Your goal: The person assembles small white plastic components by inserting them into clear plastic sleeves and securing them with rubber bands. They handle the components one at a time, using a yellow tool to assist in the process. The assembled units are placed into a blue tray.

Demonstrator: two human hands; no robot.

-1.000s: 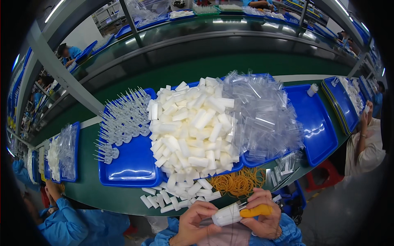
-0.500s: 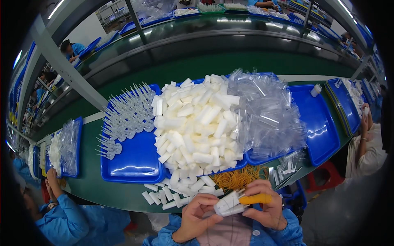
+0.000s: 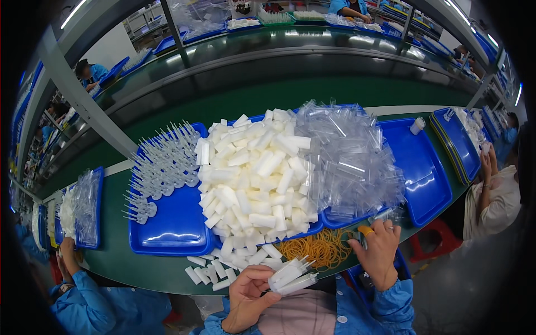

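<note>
My left hand [image 3: 250, 296] is closed around the lower end of a small bundle of clear-sleeved white pieces [image 3: 292, 277]; thin pale stems stick out of its far end. This bundle lies tilted in front of my body, pointing up and right. My right hand [image 3: 378, 254] is apart from it, over the table's near edge beside the clear plastic pile. Its thumb stands away from the fingers, and one finger wears a yellow finger cot [image 3: 365, 229]. Flat strips lie partly hidden under these fingertips. Orange rubber bands [image 3: 315, 250] are heaped between my hands.
White foam cylinders [image 3: 251, 178] pile high in the middle, some loose on the green table. Clear plastic sleeves [image 3: 357, 164] are heaped to their right. Left, a blue tray [image 3: 173, 223] holds pale stemmed parts [image 3: 167, 159]. A small bundle [image 3: 417, 125] stands in the right tray [image 3: 419, 173]. Co-workers sit on both sides.
My right hand has let go of the bundle and moved right to the table edge. My left hand alone keeps the bundle, shifted slightly left, its stems now showing.
</note>
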